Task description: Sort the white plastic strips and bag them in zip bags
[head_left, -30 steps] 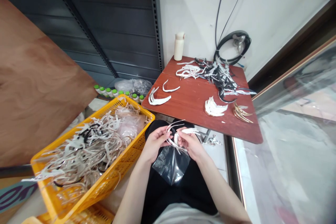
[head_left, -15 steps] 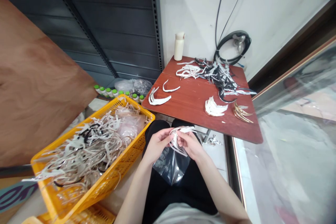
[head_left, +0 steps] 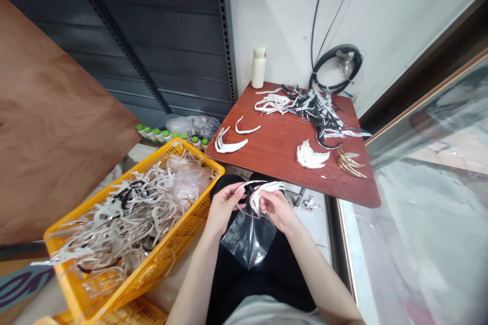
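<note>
Above my lap, my left hand is closed on one thin, curved pale strip, pinched between thumb and fingers. Close beside it, my right hand grips a bundle of curved white strips, fanned slightly at the ends. A clear plastic bag lies on my lap below both hands. On the brown table ahead are a white stack of curved strips, a single curved strip, another white stack and a gold-coloured stack.
A yellow crate full of tangled strips stands at my left. Mixed black, silver and white strips are heaped at the table's back, near a cream bottle. Coiled black cable leans on the wall. Green-capped bottles line the floor.
My left hand has moved left, away from the right, drawing one strip apart from the bundle. The right hand keeps the rest in nearly the same place.
</note>
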The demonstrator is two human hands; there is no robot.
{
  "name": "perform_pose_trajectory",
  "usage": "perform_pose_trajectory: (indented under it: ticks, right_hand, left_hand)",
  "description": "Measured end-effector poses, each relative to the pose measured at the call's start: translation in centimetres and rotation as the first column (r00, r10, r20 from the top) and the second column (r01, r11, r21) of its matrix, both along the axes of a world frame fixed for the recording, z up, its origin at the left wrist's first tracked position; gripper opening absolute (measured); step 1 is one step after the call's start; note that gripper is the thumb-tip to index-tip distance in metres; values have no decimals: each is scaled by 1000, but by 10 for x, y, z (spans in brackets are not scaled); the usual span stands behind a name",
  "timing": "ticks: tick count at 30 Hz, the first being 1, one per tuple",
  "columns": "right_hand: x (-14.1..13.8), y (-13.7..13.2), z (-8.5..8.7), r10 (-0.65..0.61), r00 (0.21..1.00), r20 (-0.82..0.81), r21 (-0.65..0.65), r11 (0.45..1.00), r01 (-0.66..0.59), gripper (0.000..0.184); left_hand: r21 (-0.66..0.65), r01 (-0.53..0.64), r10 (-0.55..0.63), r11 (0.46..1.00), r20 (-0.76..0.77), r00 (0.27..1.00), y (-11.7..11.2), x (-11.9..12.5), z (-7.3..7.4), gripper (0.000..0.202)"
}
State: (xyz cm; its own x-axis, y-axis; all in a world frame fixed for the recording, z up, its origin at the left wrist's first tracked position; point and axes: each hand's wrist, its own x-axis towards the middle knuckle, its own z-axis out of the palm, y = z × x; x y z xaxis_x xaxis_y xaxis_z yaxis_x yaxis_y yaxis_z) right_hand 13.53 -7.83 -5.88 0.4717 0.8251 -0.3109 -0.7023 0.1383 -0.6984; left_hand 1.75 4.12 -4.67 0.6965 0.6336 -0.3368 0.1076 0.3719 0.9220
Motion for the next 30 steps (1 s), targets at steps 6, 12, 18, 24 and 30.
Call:
perform_pose_trajectory:
  ticks: [6, 12, 18, 24, 30]
  right_hand:
    - [-2, -2, 2, 41, 999, -31, -7, 999, -42, 28]
    - [-7, 0, 5, 58, 998, 0, 9, 998, -58, 25]
    - [-8, -1, 14, 39, 995, 94, 8, 999, -40, 35]
    - [-10, -3, 21, 34, 986, 162, 13, 999, -37, 29]
    - [-11, -7, 20, -8, 986, 168, 19, 1000, 5, 24]
  left_hand:
    - [-62, 9, -2, 998, 118, 993, -3, 0, 2, 52]
    - [117, 60, -76, 991, 138, 988, -16, 1, 7, 32]
    - [388, 124, -150, 913, 37, 988, -21, -6, 16, 20]
    - [362, 172, -210, 916, 70, 975, -26, -6, 23, 22]
    - [128, 18, -38, 992, 153, 987, -17, -7, 23, 24]
